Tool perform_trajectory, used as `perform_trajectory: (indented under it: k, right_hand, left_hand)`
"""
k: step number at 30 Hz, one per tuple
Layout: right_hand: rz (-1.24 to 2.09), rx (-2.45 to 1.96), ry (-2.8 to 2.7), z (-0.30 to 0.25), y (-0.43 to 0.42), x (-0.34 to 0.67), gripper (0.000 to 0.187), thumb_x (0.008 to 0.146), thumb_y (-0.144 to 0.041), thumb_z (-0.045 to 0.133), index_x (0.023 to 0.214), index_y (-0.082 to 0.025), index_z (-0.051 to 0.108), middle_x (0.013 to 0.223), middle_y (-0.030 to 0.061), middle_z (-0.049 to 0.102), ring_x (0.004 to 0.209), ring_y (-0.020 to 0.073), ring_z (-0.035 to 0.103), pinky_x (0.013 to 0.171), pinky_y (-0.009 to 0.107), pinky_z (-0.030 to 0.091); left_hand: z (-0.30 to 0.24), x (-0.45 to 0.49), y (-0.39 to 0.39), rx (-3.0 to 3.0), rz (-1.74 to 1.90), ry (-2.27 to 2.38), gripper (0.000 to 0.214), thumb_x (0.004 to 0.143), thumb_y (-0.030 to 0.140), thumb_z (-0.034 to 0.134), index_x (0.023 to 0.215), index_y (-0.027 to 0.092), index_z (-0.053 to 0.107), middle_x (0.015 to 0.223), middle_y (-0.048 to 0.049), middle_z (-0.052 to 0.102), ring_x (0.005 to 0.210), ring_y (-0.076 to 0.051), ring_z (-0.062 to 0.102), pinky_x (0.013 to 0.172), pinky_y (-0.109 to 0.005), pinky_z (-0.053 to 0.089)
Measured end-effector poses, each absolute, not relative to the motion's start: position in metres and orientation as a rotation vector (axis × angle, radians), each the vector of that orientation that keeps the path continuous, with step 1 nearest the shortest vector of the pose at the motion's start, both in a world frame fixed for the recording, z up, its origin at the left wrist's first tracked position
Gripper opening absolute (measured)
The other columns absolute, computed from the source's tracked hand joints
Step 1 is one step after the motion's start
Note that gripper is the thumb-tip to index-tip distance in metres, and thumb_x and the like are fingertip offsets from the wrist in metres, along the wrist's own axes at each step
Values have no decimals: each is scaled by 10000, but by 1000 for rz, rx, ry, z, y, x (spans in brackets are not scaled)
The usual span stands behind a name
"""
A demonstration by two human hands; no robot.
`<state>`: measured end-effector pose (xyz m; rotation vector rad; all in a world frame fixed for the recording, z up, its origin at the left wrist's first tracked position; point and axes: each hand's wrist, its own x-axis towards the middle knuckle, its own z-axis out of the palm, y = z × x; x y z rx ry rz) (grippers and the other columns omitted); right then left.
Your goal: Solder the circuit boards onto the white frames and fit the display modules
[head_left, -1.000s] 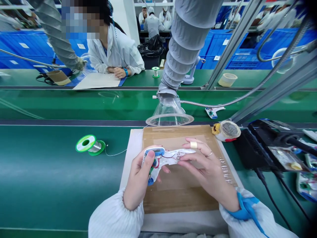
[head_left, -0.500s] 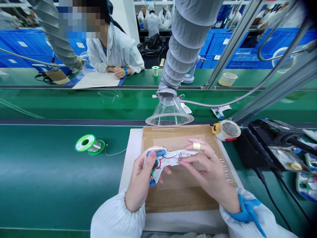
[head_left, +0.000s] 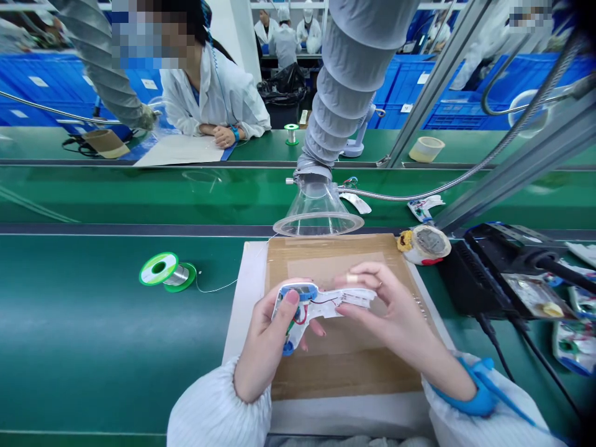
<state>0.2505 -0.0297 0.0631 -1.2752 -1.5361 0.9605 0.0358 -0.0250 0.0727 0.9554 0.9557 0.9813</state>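
Since the earlier frame, the right hand point(head_left: 388, 310) has rolled inward, its spread fingers now curling over the far end of the white plastic casing point(head_left: 326, 304), and the taped finger point(head_left: 352, 279) has dropped toward it. The casing, with red wires inside, is held just above the middle of the cardboard pad point(head_left: 344, 375).

Left of the pad, a green spool of solder point(head_left: 166, 272) lies on the green bench, its thin wire running toward the pad. At the pad's near left, the left hand point(head_left: 266, 341) is closed around the casing's handle, wrist bent, thumb on top. The right hand pinches the long end, its forearm angling in from the lower right. Beyond the pad stands a clear plastic funnel point(head_left: 318, 214). Right of the pad sit a round grey-topped pot point(head_left: 423, 244) and a black soldering station point(head_left: 488, 279).
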Motion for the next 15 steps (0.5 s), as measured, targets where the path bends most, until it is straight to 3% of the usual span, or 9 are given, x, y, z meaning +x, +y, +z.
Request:
perform_trajectory:
  k: [2,4,6,9,10,12,15]
  right_hand:
    - [1274,-1272,-1433,61,-26,249,535,869,-353,802,1308,-315,500,936,-16,783,800,166,753,691,276,599]
    - [1381,-1259,-1408,58,-22,244,596,860,-354,794,1366,-292,484,870,-27,770,736,155,734,655,265,582]
    - [1336,-1237,-1502,60,-13,239,663,847,-365,803,1420,-280,480,950,-5,780,809,164,751,708,286,599]
    - [1086,-1231,-1789,92,16,248,819,751,-409,893,1470,-291,519,1240,62,756,1100,225,742,928,389,609]
    - [956,-1248,-1859,110,31,257,797,735,-425,904,1444,-292,567,1281,68,746,1167,244,720,1000,423,586]
    - [779,-1305,-1879,150,71,283,541,823,-472,828,1292,-241,690,1093,66,800,1023,235,760,965,423,597]
    - [438,-1641,-1869,193,138,326,465,862,-501,773,1186,-170,735,925,30,788,846,166,741,825,286,581]
  left_hand:
    - [71,36,-24,951,963,959,545,940,649,664,1176,158,679,938,-90,750,608,-155,688,436,-191,504]
    - [67,35,-21,916,964,987,589,906,675,691,1170,149,680,941,-95,752,601,-151,675,434,-192,500]
    - [62,30,-16,859,960,1026,661,863,710,716,1183,133,677,860,-90,753,587,-149,646,437,-192,499]
    - [55,8,-9,782,968,1123,778,799,748,753,1225,103,665,697,-72,729,565,-149,599,447,-185,494]
    - [53,-3,-7,759,1001,1173,810,769,751,777,1235,99,663,687,-71,730,575,-152,599,452,-182,494]
    - [51,-28,0,706,1114,1288,863,687,756,834,1231,106,670,729,-77,749,623,-164,621,467,-178,508]
    - [50,-59,17,634,1303,1407,824,676,747,844,1219,148,686,811,-69,771,671,-173,653,492,-183,542]
